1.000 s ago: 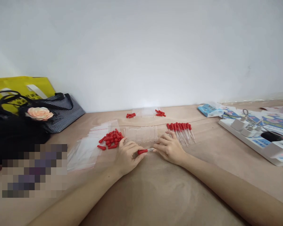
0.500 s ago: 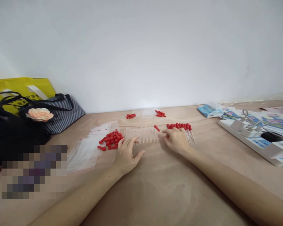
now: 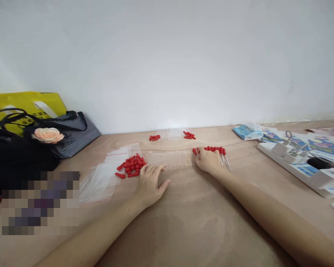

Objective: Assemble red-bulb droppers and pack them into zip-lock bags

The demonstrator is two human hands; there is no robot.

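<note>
Far left of the row of clear tubes [image 3: 172, 160], a striped bag [image 3: 79, 131] stands, apparently set outside the handling area; nearer the row's left side, flat plastic bags [image 3: 100, 181] lie overlapped — a stacking that likely saves space; just left of the row, red bulbs [image 3: 132, 165] form a loose heap, presumably within easy reach of the left hand [image 3: 150, 181]; the left hand lies at the row's near left corner, open with thumb spread, no object visible in it; fingertip contact with the tubes cannot be told. The row's side-by-side layout probably keeps each tube separate; behind it, small bulb clusters [image 3: 154, 137] flank a clear packet [image 3: 174, 132]. Right of the row, the right hand [image 3: 208, 160] covers part of a group of red-topped droppers [image 3: 220, 151]; its fingers curl beside the leftmost bulb [image 3: 195, 151] — whether they grip it cannot be told; the droppers lie with bulbs on the far side, a shared orientation that likely keeps the group orderly; far right of the row, a power strip [image 3: 303, 169] holds chargers [image 3: 281, 148], seemingly off the working path.
</note>
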